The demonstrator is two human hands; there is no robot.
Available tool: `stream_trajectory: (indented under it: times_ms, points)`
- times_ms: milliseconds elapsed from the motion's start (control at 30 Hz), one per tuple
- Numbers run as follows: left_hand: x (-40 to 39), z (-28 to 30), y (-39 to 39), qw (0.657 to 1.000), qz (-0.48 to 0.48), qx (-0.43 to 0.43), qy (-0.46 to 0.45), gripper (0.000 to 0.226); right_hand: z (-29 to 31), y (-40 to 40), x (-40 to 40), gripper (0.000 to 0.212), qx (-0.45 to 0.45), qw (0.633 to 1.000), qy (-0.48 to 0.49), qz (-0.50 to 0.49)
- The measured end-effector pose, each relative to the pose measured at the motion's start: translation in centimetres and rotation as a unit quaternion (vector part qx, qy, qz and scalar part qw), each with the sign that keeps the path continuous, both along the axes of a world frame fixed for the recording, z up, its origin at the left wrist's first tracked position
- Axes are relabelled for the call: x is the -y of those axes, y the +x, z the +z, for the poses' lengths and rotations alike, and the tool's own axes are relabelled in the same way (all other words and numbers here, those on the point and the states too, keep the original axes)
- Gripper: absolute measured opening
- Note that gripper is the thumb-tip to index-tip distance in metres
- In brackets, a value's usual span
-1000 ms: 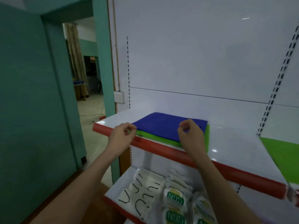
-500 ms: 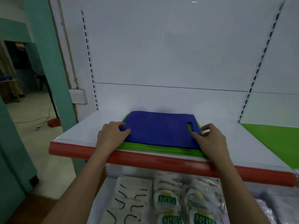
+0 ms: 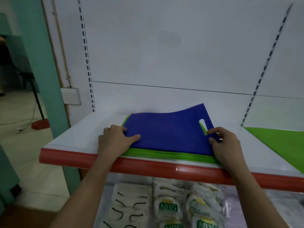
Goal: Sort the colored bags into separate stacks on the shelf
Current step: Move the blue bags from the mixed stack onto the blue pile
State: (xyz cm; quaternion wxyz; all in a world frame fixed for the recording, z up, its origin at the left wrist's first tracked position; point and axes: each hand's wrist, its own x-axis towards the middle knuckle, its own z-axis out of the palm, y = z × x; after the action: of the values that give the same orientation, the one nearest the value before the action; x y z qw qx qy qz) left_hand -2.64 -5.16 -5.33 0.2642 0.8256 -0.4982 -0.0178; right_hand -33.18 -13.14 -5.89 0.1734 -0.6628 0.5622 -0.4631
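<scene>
One blue bag (image 3: 166,132), one green stack (image 3: 164,154), one separate green bag (image 3: 283,142), two hands, several mask packets (image 3: 167,206)

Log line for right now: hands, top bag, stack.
left hand: presses blue bag | right hand: pinches its handle edge, far corner raised | under it: green bags | shelf
</scene>
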Motion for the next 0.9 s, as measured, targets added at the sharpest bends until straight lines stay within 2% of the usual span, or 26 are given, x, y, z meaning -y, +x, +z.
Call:
stream_trajectory:
  times_ms: [167, 267, 333, 400, 467, 567, 667, 733, 900]
  points:
    - [-0.1, 0.2, 0.3, 0.997, -0.006, -0.068, -0.028, 0.057, 0.6, 0.4, -1.1, 0.020, 0.024, 0.999, -0.031, 0.006]
    - [-0.5, 0.6, 0.2, 0.994, -0.004, -0.083, -0.068, 0.053, 1.5, 0.8, -2.1, 0.019, 0.079, 0.996, -0.045, 0.008]
    - [-0.6, 0.9, 0.2, 0.985, -0.031, -0.122, -0.118, 0.046, 2.4, 0.8, -2.6, 0.018, 0.114, 0.992, -0.046, 0.003]
    - [-0.8, 1.7, 0.2, 0.950, -0.093, -0.230, -0.191, 0.029, 3.4, 0.5, -3.4, 0.018, 0.149, 0.988, -0.049, 0.009]
    - [-1.3, 2.8, -0.1, 0.902, -0.145, -0.342, -0.219, 0.018, 4.3, -0.2, -4.5, 0.020, 0.189, 0.981, -0.048, 0.013]
    - [-2.0, 3.9, -1.3, 0.841, -0.211, -0.443, -0.230, 0.036, 5.2, -2.0, -6.0, 0.021, 0.238, 0.971, -0.024, 0.012]
    - [-2.8, 4.5, -3.6, 0.819, -0.263, -0.457, -0.228, 0.056, 6.2, -4.5, -7.5, 0.025, 0.265, 0.964, -0.005, 0.019]
    - [-3.2, 4.7, -5.3, 0.817, -0.282, -0.450, -0.225, 0.061, 6.7, -6.3, -8.7, 0.027, 0.277, 0.961, 0.002, 0.024]
    - [-3.8, 4.3, -10.9, 0.827, -0.309, -0.432, -0.184, 0.052, 6.7, -12.4, -12.4, 0.039, 0.285, 0.958, 0.011, 0.039]
